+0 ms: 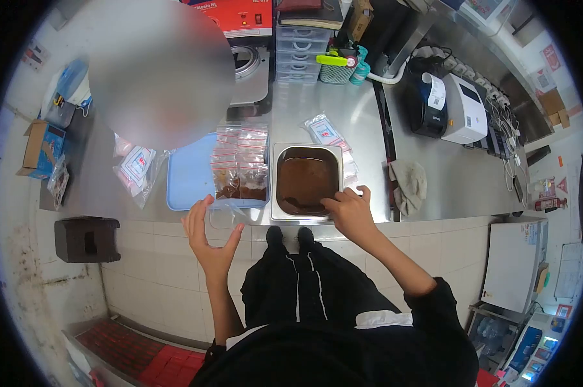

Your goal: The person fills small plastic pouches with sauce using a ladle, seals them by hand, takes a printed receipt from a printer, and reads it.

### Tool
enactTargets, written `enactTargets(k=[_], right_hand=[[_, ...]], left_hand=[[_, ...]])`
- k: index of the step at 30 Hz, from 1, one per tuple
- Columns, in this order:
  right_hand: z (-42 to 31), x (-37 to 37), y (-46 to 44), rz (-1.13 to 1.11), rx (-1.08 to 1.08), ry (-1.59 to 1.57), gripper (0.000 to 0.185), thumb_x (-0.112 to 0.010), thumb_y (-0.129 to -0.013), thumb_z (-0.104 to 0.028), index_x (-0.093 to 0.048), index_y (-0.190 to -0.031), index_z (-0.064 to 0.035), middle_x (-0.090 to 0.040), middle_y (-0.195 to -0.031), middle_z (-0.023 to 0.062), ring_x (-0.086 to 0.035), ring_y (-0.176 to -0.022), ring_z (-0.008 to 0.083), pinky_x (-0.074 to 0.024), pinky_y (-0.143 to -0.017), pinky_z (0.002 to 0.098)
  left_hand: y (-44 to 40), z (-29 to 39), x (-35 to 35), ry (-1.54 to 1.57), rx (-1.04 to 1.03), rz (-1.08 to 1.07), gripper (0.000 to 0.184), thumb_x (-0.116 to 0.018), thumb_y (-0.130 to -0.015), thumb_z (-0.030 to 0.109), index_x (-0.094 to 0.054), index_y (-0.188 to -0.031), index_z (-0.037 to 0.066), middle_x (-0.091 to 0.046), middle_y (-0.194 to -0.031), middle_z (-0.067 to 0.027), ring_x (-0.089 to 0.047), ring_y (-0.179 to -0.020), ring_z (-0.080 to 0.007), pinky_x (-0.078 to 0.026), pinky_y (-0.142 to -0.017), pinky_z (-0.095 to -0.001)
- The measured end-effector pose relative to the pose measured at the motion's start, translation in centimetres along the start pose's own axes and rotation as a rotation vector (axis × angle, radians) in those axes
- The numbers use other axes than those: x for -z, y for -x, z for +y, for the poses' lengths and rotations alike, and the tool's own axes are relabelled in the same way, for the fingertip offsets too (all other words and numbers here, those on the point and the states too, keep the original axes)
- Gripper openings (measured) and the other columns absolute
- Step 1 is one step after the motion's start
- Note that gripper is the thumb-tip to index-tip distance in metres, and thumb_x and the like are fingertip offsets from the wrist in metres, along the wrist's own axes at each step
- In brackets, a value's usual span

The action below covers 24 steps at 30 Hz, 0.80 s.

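Observation:
My left hand (212, 246) is in front of the blue tray (191, 169), thumb and fingers curved wide. A clear plastic bag (225, 216) spans the gap between them and appears held there. My right hand (352, 211) is at the near right corner of the steel pan (274, 193), fingers bent and pinched over the rim. Whatever those fingers hold is hidden. Dark brown stuff (307, 177) fills the pan's bottom, with a darker patch near the front. Several small zip bags (241, 151) lie in rows on the tray's right side, the nearest holding brown contents.
Packs of printed bags (327, 132) lie behind the pan; another pack (138, 169) lies left of the tray. A cloth (407, 186) is at the right. Farther back stand a drawer unit (298, 55), a black printer (427, 106) and a white printer (465, 109). A blurred area covers the upper left.

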State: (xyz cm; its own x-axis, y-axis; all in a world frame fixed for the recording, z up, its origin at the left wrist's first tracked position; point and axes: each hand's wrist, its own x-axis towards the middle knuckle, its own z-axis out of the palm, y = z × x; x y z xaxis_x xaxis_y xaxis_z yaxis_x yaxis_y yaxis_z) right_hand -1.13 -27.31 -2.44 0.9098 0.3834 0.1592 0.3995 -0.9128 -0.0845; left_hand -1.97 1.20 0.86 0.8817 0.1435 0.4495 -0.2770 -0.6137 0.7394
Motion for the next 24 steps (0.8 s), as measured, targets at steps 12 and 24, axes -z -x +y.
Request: enactTargets(k=[12, 24], right_hand=[[0.3, -2.0, 3.9, -0.041, -0.713, -1.072, 0.016, -0.065, -0.08, -0.016, -0.067, -0.094, -0.0101, -0.068, -0.081, 0.0043, -0.061, -0.07, 0.0098, -0.042, -0.058, 0.0244], [0.3, 5.7, 1.4, 0.267, -0.664, -1.083, 0.017, -0.06, -0.083, -0.006, -0.063, -0.099, -0.0035, -0.052, -0.063, -0.0017, -0.046, -0.06, 0.0049, -0.0338, -0.053, 0.0204]], left_hand=[[-0.8, -0.1, -1.7, 0.024, 0.067, 0.008, 0.068, -0.079, -0.059, 0.012, -0.049, -0.12, 0.006, -0.056, -0.113, -0.0084, -0.05, -0.106, -0.0257, -0.025, -0.101, -0.0443], [-2.7, 0.7, -6.1, 0.269, 0.034, -0.123, 0.061, -0.08, -0.059, 0.013, -0.053, -0.114, 0.006, -0.056, -0.112, -0.0096, -0.047, -0.111, -0.0255, -0.037, -0.091, -0.0366]])
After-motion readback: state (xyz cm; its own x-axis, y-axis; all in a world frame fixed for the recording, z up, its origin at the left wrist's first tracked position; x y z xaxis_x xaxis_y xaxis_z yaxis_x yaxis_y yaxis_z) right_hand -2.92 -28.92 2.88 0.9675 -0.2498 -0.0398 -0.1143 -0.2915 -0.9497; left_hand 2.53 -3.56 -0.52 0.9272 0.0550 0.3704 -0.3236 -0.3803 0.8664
